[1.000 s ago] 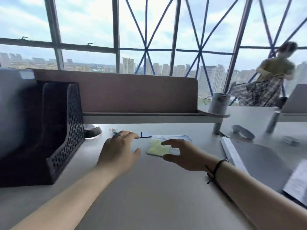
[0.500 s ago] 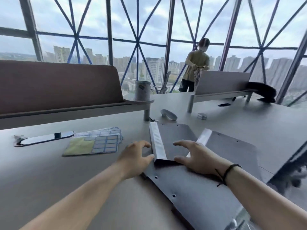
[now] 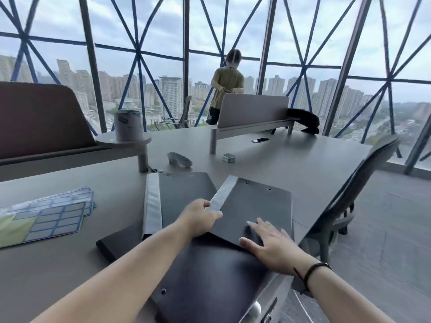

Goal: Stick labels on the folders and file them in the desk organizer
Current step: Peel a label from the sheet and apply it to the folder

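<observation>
Three dark grey folders lie overlapping on the desk. One with a pale spine (image 3: pixel 184 197) is at the back left, and another (image 3: pixel 210 283) lies nearest me. The third folder (image 3: pixel 258 206) lies askew on the right, its pale spine toward me. My left hand (image 3: pixel 198 217) grips that spine's near end, thumb on top. My right hand (image 3: pixel 268 245) lies flat, fingers spread, on that folder's near corner. Sheets of blue-edged labels (image 3: pixel 49 220) lie at the left. The desk organizer is out of view.
A grey cup (image 3: pixel 128 127) stands on a round shelf by the brown partition. An oval object (image 3: pixel 179 159) and a small metal box (image 3: pixel 228 157) lie behind the folders. A chair (image 3: pixel 345 206) stands at the desk's right edge. A person (image 3: pixel 227 87) stands by the window.
The view has swung right, away from the organizer. My hands left the label sheets, went to the back-left folder, and now rest on the right-hand folder.
</observation>
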The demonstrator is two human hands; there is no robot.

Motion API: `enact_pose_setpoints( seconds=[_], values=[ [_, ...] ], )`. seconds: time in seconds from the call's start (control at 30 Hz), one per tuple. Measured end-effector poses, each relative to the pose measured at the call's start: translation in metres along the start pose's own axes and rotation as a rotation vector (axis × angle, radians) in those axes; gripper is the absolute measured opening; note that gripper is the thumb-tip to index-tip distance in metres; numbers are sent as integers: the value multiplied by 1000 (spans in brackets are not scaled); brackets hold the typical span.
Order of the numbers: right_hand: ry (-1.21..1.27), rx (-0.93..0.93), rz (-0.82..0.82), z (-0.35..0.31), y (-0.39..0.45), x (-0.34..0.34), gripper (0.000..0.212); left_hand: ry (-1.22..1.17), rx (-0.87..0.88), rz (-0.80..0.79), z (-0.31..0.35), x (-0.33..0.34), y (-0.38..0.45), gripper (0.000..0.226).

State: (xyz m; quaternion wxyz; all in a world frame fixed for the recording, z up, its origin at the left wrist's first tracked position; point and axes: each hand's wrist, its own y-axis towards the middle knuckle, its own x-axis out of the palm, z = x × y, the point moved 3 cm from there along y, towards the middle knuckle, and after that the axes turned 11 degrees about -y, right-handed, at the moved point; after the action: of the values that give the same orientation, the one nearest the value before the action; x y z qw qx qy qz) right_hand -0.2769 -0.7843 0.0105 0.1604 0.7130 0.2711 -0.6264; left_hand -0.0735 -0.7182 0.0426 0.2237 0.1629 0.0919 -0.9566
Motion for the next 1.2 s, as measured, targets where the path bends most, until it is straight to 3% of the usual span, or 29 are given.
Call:
enact_pose_setpoints(
  seconds=[0.13,0.23,0.37,0.7,0.9,1.07,1.2],
  values=[
    [-77,-20,22,5,-1,11,77,-17,-88,73,2,8,18,19],
    [-89,-24,37,8,-1,16,78,-181,-203,114,4,6,31,39],
    [10,-38,48,15,-2,11,74,-372,-342,-21,12,10,34,41],
    [142,-64,85,-3,1,-3,58,-549,-223,-87,10,-22,-10,23],
    [214,-189,85,-69,23,-8,63,-504,-110,-2,0,-105,-78,14],
    [166,-382,32,-162,17,2,66,-498,7,52,-29,-173,-170,43],
    [90,-535,-13,-243,-4,11,70,-453,-13,167,-55,-214,-246,56]
  ],
)
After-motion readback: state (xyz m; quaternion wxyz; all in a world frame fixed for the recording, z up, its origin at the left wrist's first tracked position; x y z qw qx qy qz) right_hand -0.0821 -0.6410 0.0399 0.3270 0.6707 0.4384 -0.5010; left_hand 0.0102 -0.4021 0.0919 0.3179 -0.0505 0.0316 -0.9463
